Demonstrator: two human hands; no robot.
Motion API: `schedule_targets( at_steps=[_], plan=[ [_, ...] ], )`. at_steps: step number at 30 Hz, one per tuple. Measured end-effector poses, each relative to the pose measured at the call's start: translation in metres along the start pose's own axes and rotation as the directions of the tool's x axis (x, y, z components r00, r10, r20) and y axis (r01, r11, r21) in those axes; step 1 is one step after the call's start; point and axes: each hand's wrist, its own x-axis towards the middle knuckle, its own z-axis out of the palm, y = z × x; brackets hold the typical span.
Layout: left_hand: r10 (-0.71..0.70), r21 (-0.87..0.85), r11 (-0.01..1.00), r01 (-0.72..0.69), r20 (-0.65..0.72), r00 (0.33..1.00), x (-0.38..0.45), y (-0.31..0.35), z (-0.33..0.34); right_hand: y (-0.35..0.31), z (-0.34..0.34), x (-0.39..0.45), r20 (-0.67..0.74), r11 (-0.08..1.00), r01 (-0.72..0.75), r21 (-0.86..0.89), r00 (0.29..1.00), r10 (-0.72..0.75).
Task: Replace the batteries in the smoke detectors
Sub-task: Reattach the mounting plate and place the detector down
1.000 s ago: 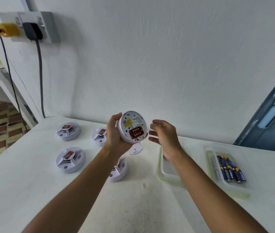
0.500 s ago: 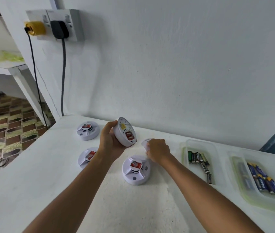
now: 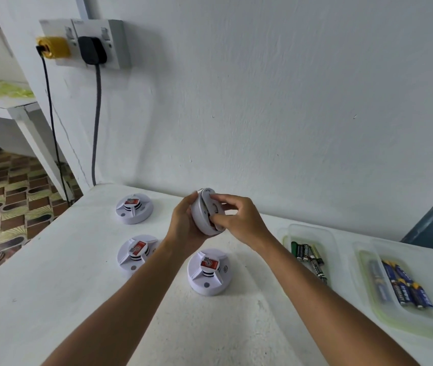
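A white smoke detector (image 3: 202,217) is held on edge above a white bench (image 3: 51,299), close to a white wall (image 3: 289,101). It is gripped from behind by the left hand (image 3: 183,228), fingers curled round its rim. A small white cover (image 3: 214,206) is pinched against its open back by the thumb and fingers of the right hand (image 3: 239,220), so the two hands are brought together on the one unit. Three more detectors are seen lying on the bench with their red-labelled centres up: one far left (image 3: 134,208), one nearer left (image 3: 135,253), and one just below the hands (image 3: 208,271). To the right, a clear tray (image 3: 286,235) holds dark batteries (image 3: 308,256), and beside it a second clear tray (image 3: 368,294) holds blue batteries (image 3: 403,285). At upper left, a wall socket (image 3: 115,40) carries a black plug (image 3: 92,50) and a yellow plug (image 3: 54,47), with cables hanging down.
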Motion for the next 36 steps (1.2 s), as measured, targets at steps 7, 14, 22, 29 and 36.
schedule_targets(
  at_steps=[7, 14, 22, 29, 36],
  plan=[
    [0.019, -0.036, 0.999, -0.022, -0.087, 0.996, 0.004, -0.003, 0.002, -0.007, -0.005, -0.005, 0.031, 0.992, 0.068, -0.108, 0.997, -0.065],
    [0.022, 0.128, 0.991, -0.03, 0.065, 0.998, -0.003, -0.008, 0.01, -0.013, -0.006, -0.008, -0.054, 0.961, 0.145, -0.236, 0.985, -0.162],
    [0.24, 0.18, 0.959, -0.219, -0.1, 0.966, 0.003, -0.008, 0.015, -0.003, -0.008, -0.013, -0.24, 0.983, 0.099, -0.155, 0.961, -0.135],
    [0.277, 0.161, 0.951, -0.266, -0.054, 0.959, 0.001, -0.004, 0.018, -0.008, -0.036, -0.02, 0.27, 0.6, -0.443, 0.666, 0.893, 0.359],
    [0.285, 0.334, 0.905, -0.264, -0.014, 0.959, -0.004, 0.005, 0.022, 0.0, -0.033, -0.026, 0.097, 0.709, -0.316, 0.63, 0.938, 0.332]
  ],
)
